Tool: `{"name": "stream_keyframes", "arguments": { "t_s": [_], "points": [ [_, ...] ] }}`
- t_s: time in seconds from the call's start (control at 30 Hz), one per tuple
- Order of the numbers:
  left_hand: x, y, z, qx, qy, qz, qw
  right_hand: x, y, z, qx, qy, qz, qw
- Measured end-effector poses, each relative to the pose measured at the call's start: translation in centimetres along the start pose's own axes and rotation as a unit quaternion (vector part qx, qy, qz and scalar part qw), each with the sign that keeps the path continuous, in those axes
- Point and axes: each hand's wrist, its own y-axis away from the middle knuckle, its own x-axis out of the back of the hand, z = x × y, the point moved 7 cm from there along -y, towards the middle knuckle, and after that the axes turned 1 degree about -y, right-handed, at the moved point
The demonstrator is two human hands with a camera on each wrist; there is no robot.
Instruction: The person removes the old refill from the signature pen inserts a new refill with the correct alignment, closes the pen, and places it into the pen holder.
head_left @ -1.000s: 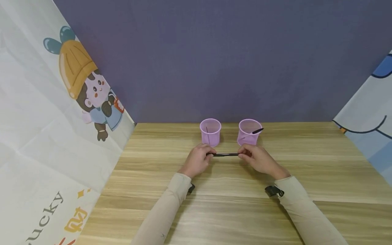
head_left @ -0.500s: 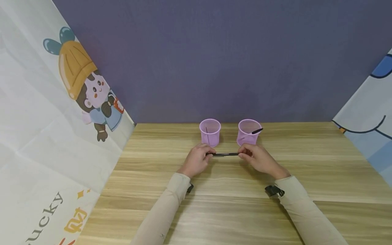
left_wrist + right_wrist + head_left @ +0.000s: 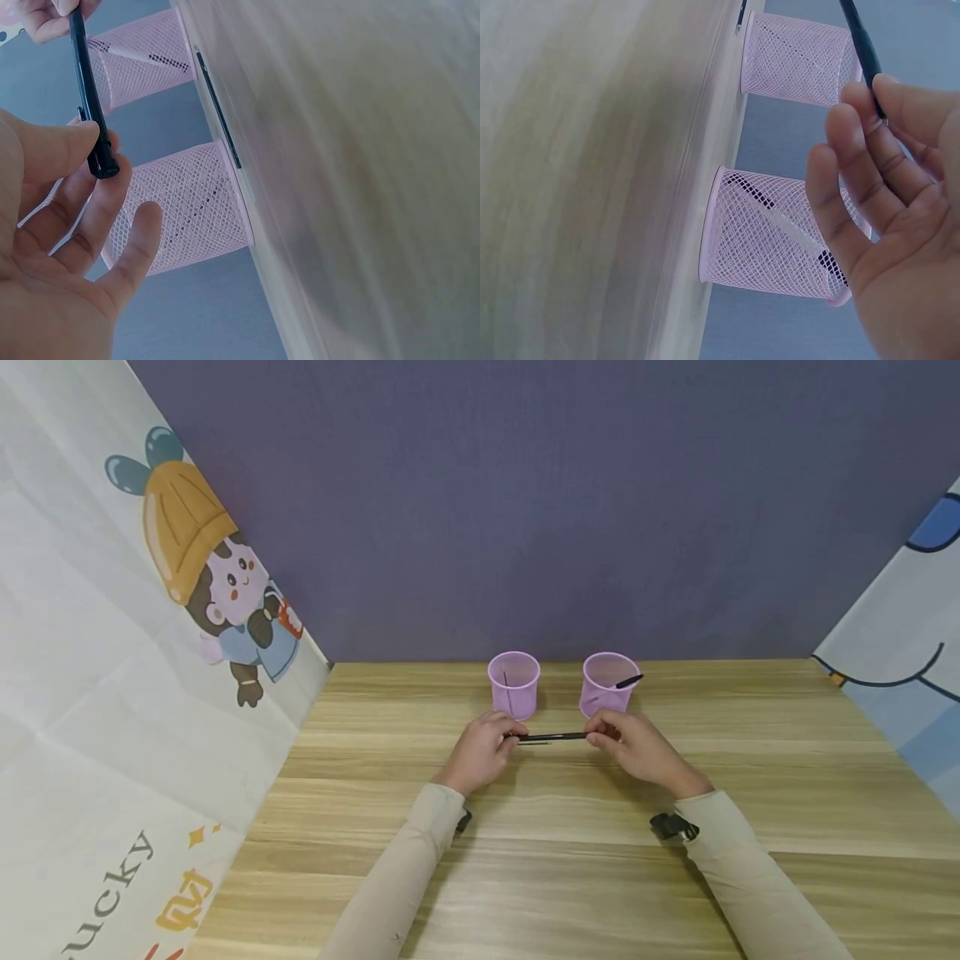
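A black pen [image 3: 555, 737] is held level between both hands above the table. My left hand [image 3: 482, 752] pinches its left end between thumb and fingers; a clip shows there in the left wrist view. My right hand [image 3: 637, 748] pinches the other end, where the pen [image 3: 864, 52] narrows to a tip. A thin dark stick [image 3: 217, 109], perhaps a refill, lies on the table below the pen. Behind the hands stand two pink mesh cups. The left cup [image 3: 525, 700] holds a thin dark stick; in the right cup [image 3: 609, 700] a black-ended pen leans.
The wooden table [image 3: 570, 893] reaches back to a dark blue-grey panel [image 3: 555, 510]. A white printed cloth [image 3: 135, 710] hangs along the left, and another printed cloth [image 3: 900, 652] borders the right. Both forearms wear long light sleeves with dark wrist straps.
My right hand has shifted slightly right and up with its end of the pen. The thin stick below shows a little more apart from the pen. The cups stay where they were.
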Motion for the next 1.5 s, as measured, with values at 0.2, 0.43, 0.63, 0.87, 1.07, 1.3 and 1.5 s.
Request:
{"name": "stream_keyframes", "arguments": {
  "t_s": [0.2, 0.43, 0.63, 0.87, 1.07, 1.3, 1.5],
  "points": [
    [0.0, 0.0, 0.0, 0.002, 0.006, -0.002, 1.0, 0.2, 0.1, 0.0, 0.007, 0.003, 0.006, 1.0],
    [0.1, 0.0, -0.2, 0.009, -0.002, -0.005, 0.9999, 0.6, 0.1, 0.0, 0.01, 0.003, 0.01, 1.0],
    [0.3, 0.0, -0.4, 0.007, -0.005, 0.006, 0.9999, 0.8, 0.1, 0.0, -0.001, 0.004, 0.007, 1.0],
    [0.5, 0.0, -0.7, 0.014, -0.001, 0.009, 0.9999, 0.9, 0.0, 0.3, -0.01, -0.007, 0.004, 1.0],
    [0.9, 0.0, -1.0, 0.021, -0.002, 0.017, 0.9996, 1.2, 0.1, 0.3, -0.016, -0.003, 0.006, 1.0],
    [1.2, 0.1, -1.5, 0.054, 0.0, 0.011, 0.9985, 1.6, 0.2, 0.4, -0.029, -0.007, 0.004, 1.0],
    [1.6, 0.2, -1.8, 0.072, -0.004, 0.008, 0.9973, 1.8, 0.3, 0.6, -0.029, -0.005, 0.01, 1.0]
  ]
}}
